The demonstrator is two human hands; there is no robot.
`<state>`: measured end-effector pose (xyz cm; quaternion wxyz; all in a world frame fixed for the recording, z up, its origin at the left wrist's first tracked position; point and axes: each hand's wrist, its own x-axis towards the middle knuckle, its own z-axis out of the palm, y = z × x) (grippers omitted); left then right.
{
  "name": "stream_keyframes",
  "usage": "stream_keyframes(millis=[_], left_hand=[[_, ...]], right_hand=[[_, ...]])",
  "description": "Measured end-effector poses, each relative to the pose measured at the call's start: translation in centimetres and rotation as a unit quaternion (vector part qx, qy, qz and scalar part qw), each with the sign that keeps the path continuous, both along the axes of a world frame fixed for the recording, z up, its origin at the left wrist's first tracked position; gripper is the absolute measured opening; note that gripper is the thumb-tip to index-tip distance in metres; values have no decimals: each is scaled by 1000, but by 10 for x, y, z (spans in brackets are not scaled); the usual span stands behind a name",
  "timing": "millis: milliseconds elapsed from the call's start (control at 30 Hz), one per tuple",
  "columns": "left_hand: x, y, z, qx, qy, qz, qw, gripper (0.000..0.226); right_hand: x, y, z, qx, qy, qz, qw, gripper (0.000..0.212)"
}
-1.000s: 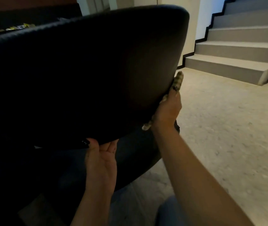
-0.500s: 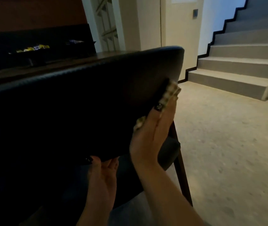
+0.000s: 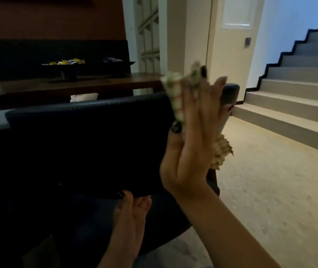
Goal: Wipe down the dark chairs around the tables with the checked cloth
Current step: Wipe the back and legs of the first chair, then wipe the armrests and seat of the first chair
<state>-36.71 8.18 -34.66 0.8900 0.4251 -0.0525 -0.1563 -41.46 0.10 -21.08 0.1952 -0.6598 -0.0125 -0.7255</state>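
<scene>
Checked cloth (image 3: 175, 93), centre right of the frame: bunched and blurred, it lies flat between the right hand (image 3: 191, 144) and the back of the dark chair (image 3: 88, 144), 1 fold showing above the fingertips at the chair's top edge and a frayed tail hanging out below the palm. The right hand is spread nearly straight, fingers together, pressing the cloth against the backrest rather than curling round it; the thumb lies along the left side of the cloth. The left hand (image 3: 133, 211), lower centre, reaches up under the backrest's bottom edge, palm towards the camera, and seems to brace the chair; its fingertips are hidden behind the edge, so how far they curl cannot be told. The backrest fills the left and centre of the frame. Beyond it, upper left, stands a wooden table (image 3: 100, 83) bearing 2 dark trays (image 3: 65, 65) of wrapped sweets; stairs (image 3: 293, 105) climb at right.

Judged step: wiping the right end of the backrest. Done well, the palm keeps even pressure, strokes overlap along the whole top edge and corner, the loose tail is gathered in, and the other hand steadies the chair against tipping.
</scene>
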Motion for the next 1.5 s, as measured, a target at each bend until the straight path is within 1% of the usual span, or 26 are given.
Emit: stream_keyframes(millis=[67, 133, 200, 300, 333, 367, 433, 567, 633, 667, 733, 767, 800, 833, 867, 900, 933, 967, 1033, 1100, 1167, 1233, 1300, 1367, 1433, 1500], left_hand=[[-3, 1, 4, -2, 1, -9, 1000, 66], [-4, 3, 4, -1, 20, -11, 1000, 72], [-5, 3, 5, -3, 38, -2, 999, 72], [-6, 4, 6, 6, 29, -6, 1000, 63], [-6, 5, 5, 9, 27, -9, 1000, 61], [-7, 6, 5, 8, 21, -16, 1000, 61], [-7, 11, 7, 15, 5, -31, 999, 59], [-8, 35, 4, 94, -41, -44, 994, 45], [-9, 50, -11, 136, -68, -32, 988, 34], [-10, 60, -22, 149, -65, -3, 987, 28], [-12, 85, -46, 181, -62, 101, 976, 21], [-12, 99, -59, 212, -76, 162, 961, 18], [-12, 113, -74, 257, -104, 213, 937, 15], [-11, 124, -90, 308, -129, 246, 910, 14], [-10, 133, -103, 363, -146, 262, 882, 20], [-7, 139, -115, 407, -154, 267, 860, 27], [-5, 142, -123, 437, -156, 266, 845, 35], [-3, 141, -127, 455, -155, 260, 837, 43], [1, 138, -129, 466, -141, 234, 842, 51], [5, 135, -131, 485, -140, 221, 835, 56], [7, 138, -135, 507, -149, 224, 819, 59], [7, 140, -136, 514, -159, 223, 813, 60], [6, 141, -137, 515, -167, 226, 809, 61], [6, 144, -139, 511, -175, 227, 810, 59], [8, 148, -140, 486, -172, 226, 826, 52], [9, 153, -139, 419, -147, 227, 867, 46]], right_hand=[[1, 12, -5, -102, 33, -21, 994, 46], [-3, 9, 1, -148, 54, -18, 987, 44], [-6, -5, 14, -119, 47, -28, 991, 43], [-6, -6, 30, 4, -22, -3, 1000, 36], [-4, 2, 32, 6, -29, -8, 1000, 35], [-1, 11, 30, -21, -19, -21, 999, 34], [2, 25, 21, -113, 1, -30, 993, 34], [-1, 17, -3, -251, 31, 21, 967, 34], [-5, 8, -33, -304, 78, 83, 946, 35], [-8, 6, -56, -324, 122, 110, 932, 35], [-16, 6, -114, -353, 244, 132, 893, 40], [-18, 3, -144, -356, 305, 130, 874, 45], [-19, -5, -172, -340, 348, 117, 866, 54], [-19, -16, -195, -293, 394, 99, 866, 67], [-20, -30, -209, -210, 437, 89, 870, 76], [-20, -40, -213, -118, 480, 93, 864, 74], [-19, -52, -217, -46, 501, 84, 860, 64], [-15, -66, -217, 27, 502, 74, 861, 54], [2, -95, -213, 161, 497, 23, 852, 42], [24, -116, -211, 216, 525, -6, 823, 40], [40, -126, -220, 203, 558, -26, 804, 40], [44, -128, -228, 200, 567, -55, 797, 40], [36, -112, -228, 185, 575, -62, 794, 42], [30, -81, -228, 130, 578, -28, 805, 42], [27, -34, -233, 39, 558, -1, 829, 42], [33, 14, -244, -34, 535, 5, 844, 44]])
